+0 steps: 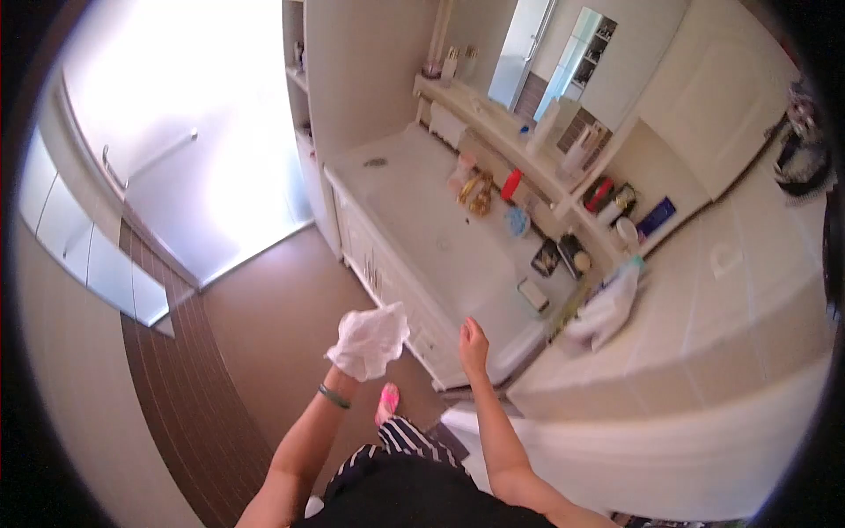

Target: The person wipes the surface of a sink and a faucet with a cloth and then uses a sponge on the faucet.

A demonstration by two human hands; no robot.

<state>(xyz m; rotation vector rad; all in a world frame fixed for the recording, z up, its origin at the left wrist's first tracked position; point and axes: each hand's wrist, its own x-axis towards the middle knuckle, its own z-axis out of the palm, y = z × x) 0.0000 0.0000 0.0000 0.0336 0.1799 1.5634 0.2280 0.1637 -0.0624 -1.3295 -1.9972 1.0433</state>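
Note:
A thin white cloth is spread over my left hand, hiding the fingers. It hangs above the brown floor, left of the vanity's front edge, and a dark green bangle circles the wrist below it. My right hand is closed, its fingers curled in with nothing visible in them. It hovers by the front edge of the white washbasin counter, nearest to a pale rectangular box lying there.
Along the counter's back stand a red bottle, a gold-brown item, a blue-and-white item and dark containers. A white bag slumps at the right end. A frosted glass door is at the left, a mirror above.

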